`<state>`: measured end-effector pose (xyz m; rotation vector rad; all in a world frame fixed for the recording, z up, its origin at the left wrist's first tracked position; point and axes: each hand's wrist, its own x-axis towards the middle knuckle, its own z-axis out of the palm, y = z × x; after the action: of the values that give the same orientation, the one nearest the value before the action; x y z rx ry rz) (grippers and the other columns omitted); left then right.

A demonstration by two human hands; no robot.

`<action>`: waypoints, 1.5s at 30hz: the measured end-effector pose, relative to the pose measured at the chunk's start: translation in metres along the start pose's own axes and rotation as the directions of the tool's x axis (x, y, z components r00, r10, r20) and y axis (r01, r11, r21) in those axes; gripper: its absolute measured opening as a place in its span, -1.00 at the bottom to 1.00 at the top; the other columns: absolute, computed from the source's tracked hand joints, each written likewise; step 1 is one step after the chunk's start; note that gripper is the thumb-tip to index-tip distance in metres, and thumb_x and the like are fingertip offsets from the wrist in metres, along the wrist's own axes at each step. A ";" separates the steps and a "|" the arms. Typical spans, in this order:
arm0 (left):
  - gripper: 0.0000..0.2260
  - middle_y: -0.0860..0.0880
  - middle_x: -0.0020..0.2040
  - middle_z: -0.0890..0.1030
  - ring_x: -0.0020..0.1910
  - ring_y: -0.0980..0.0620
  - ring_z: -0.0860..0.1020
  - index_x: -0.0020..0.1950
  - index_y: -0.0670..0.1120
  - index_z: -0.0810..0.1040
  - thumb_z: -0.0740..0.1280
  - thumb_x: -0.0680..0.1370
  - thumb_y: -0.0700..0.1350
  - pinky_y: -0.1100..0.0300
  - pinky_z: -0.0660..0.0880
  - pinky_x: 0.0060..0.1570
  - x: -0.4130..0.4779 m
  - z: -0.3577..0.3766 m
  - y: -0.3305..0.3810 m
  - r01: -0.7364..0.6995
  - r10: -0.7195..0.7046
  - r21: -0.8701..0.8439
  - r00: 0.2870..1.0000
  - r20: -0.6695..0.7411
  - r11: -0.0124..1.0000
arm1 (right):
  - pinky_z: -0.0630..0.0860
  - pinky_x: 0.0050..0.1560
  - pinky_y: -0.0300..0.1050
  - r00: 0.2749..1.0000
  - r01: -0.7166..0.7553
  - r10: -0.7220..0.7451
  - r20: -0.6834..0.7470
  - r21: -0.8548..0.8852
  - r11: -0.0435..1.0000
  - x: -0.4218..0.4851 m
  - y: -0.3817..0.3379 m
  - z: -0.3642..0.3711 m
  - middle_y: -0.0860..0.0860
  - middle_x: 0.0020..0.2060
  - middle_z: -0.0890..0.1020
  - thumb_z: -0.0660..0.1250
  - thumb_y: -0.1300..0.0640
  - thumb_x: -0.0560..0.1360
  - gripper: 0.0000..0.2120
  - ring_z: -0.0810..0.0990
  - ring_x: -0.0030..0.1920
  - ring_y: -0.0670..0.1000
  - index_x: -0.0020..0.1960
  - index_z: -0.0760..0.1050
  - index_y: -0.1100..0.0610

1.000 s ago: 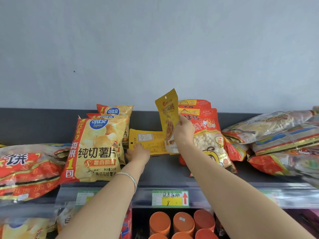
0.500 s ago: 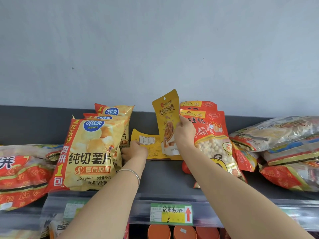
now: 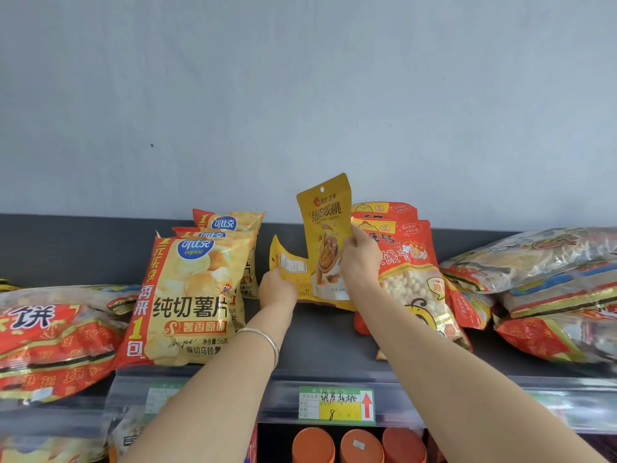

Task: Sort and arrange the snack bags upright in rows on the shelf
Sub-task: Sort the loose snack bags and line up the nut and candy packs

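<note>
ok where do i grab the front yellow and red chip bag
Probably pinch the flat top seam of the puffy yellow and red chip bag from above: its air-filled body leans back on two matching bags, leaving that edge free.

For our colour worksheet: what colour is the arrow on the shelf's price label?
The arrow is red, on white; head view shows it best.
</note>
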<state>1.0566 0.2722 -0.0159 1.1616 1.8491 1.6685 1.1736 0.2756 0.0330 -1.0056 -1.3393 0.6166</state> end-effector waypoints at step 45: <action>-0.44 -0.04 0.39 0.40 0.34 -0.06 0.38 0.47 -0.01 0.23 0.26 0.54 0.15 0.01 0.29 0.35 -0.021 -0.013 0.012 -0.041 0.188 -0.380 0.914 0.360 0.924 | 0.35 -0.47 -0.38 0.978 -0.014 0.061 -0.200 0.229 0.973 -0.048 -0.018 -0.016 -0.06 -0.31 0.50 0.03 0.35 0.56 -0.73 0.40 -0.34 -0.09 -0.07 0.47 0.12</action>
<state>1.0630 0.2472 -0.0069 1.3396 1.1856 1.6071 1.1771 0.2226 0.0263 -0.8844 -1.0439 0.6587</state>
